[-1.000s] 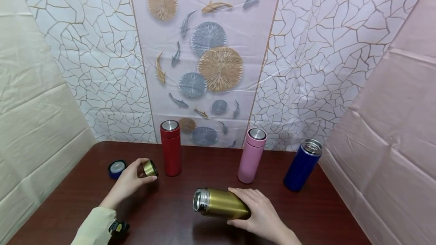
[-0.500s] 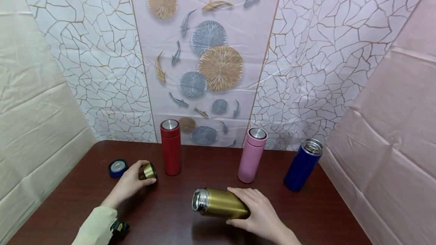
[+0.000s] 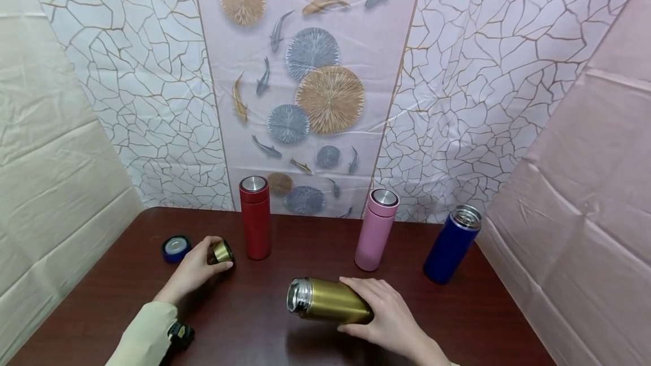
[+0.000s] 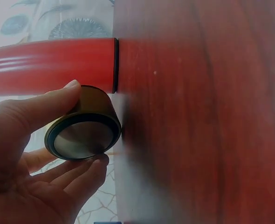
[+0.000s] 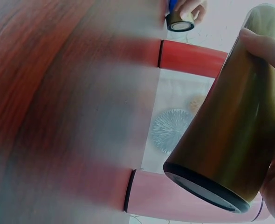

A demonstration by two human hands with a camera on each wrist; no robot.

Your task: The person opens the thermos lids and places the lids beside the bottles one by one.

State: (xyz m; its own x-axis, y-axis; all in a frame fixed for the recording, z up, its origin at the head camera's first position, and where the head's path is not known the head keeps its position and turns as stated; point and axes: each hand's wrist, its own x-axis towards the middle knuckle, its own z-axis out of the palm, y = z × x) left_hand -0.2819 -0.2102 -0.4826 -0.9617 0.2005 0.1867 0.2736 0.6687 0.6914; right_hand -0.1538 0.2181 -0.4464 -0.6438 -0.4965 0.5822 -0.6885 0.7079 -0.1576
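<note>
My left hand [image 3: 190, 270] pinches a gold bottle lid [image 3: 222, 252] between thumb and fingers, low over the table and just left of the red thermos bottle [image 3: 256, 219]. In the left wrist view, the lid's silver disc [image 4: 84, 140] faces the camera. On the other side, my right hand [image 3: 383, 316] grips a gold thermos bottle [image 3: 335, 301] around its lower end. That bottle lies nearly level, its uncovered steel mouth [image 3: 299, 296] pointing left, with a shadow beneath it. The right wrist view shows its black-rimmed base [image 5: 207, 189] close up.
A blue lid [image 3: 176, 248] lies upside down left of my left hand. Toward the back stands a pink thermos bottle [image 3: 376, 230] with its lid on. Farther right is a blue thermos bottle [image 3: 452, 244] without a lid. Patterned cloth [image 3: 325, 100] hangs behind the dark red table [image 3: 244, 326].
</note>
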